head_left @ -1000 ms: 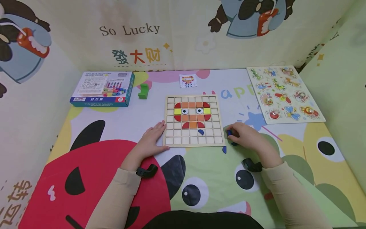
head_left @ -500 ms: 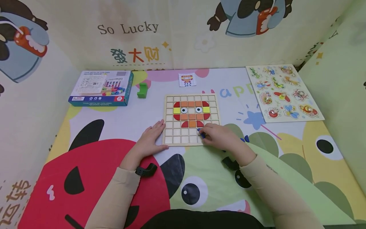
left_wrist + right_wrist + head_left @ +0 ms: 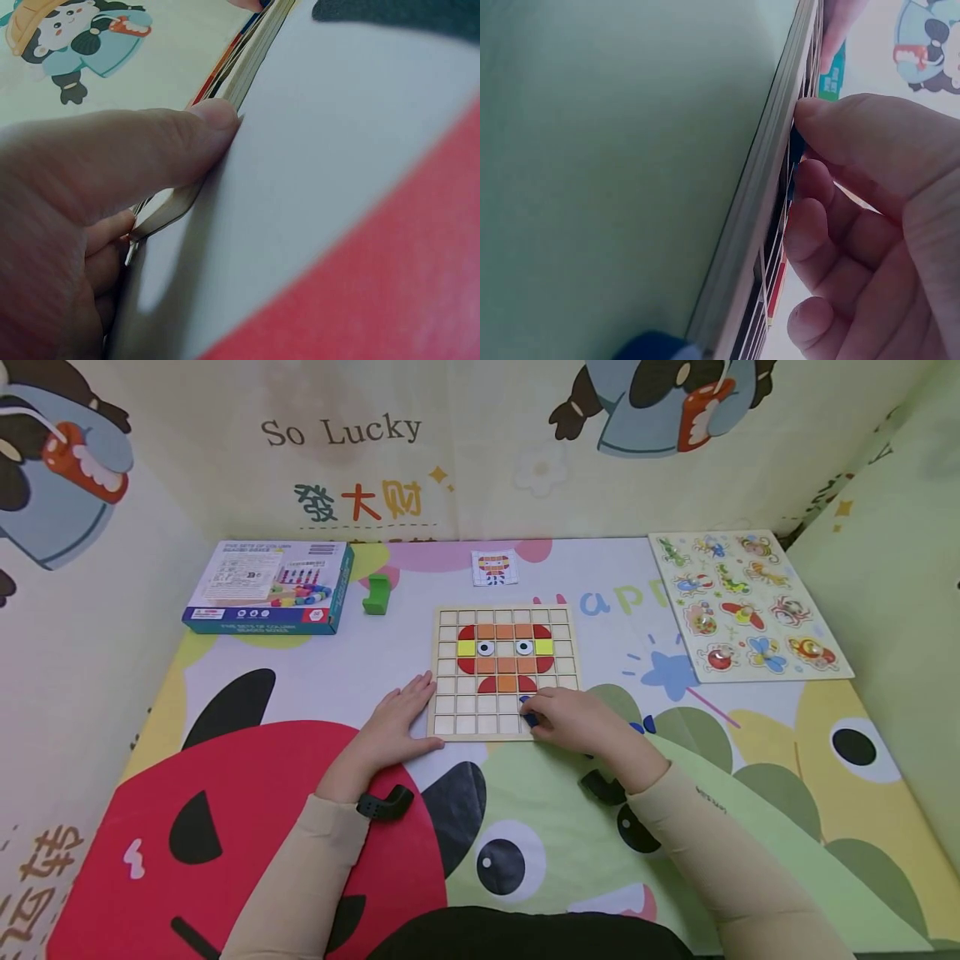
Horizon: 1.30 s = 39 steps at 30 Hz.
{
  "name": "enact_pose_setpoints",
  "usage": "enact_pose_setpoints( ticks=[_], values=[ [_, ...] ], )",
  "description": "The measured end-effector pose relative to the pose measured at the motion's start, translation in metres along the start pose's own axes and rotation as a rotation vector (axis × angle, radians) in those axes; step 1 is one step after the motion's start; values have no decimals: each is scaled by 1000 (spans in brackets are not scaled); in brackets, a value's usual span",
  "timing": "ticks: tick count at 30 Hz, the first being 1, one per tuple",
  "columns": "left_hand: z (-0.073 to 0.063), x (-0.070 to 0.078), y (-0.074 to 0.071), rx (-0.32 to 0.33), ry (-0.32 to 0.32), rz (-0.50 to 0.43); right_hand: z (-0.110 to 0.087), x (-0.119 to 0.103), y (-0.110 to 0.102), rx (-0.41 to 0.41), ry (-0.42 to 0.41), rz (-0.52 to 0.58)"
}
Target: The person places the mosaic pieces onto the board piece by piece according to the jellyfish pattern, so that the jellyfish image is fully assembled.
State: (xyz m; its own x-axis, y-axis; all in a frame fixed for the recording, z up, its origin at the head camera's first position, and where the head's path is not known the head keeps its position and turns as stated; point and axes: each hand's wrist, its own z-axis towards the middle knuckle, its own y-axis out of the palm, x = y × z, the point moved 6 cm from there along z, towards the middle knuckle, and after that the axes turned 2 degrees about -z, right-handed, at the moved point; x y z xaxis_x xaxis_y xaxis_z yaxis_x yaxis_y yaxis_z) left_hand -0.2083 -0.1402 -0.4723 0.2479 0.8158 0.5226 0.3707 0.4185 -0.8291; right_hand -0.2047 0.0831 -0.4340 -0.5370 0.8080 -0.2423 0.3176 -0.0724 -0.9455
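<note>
A wooden grid board (image 3: pixel 444 703) carries red, orange and yellow pieces and two eye pieces set in its cells. A blue quarter-round piece (image 3: pixel 525 699) lies in a lower cell. Right beside it, my right hand (image 3: pixel 576 720) pinches another dark blue piece (image 3: pixel 531 719) between thumb and fingers, close over the grid. That piece is partly hidden by the fingers in the right wrist view. My left hand (image 3: pixel 397 720) rests against the board's left edge, fingers fairly straight. In the left wrist view its thumb (image 3: pixel 214 116) presses along the board's side.
Loose blue pieces (image 3: pixel 648 724) lie right of the board, partly behind the right forearm. Behind the board is a small picture card (image 3: pixel 495 568). A boxed set (image 3: pixel 262 589) and a green block (image 3: pixel 377 595) stand back left; an insect puzzle board (image 3: pixel 750 606) lies back right.
My right hand has moved left from the loose blue pieces to the board, bringing a blue piece, and has stayed there since half a second ago. The left hand has held its place.
</note>
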Motion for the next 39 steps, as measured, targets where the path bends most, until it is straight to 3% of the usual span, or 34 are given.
enact_pose_setpoints(
  ticks=[7, 12, 19, 28, 39],
  values=[
    [0, 1, 0, 6, 3, -11, 0, 1, 0, -24, 30, 36],
    [0, 1, 0, 5, 7, -9, -6, 13, -7, 2, 64, 155],
    [0, 1, 0, 8, 8, -8, -45, 52, -27, 70, 266, 221],
    [-1, 3, -2, -1, -5, -20, -89, 92, -15, 39, 372, 285],
    [-1, 3, -2, -2, -1, -13, -90, 84, -2, 40, 316, 269]
  ],
)
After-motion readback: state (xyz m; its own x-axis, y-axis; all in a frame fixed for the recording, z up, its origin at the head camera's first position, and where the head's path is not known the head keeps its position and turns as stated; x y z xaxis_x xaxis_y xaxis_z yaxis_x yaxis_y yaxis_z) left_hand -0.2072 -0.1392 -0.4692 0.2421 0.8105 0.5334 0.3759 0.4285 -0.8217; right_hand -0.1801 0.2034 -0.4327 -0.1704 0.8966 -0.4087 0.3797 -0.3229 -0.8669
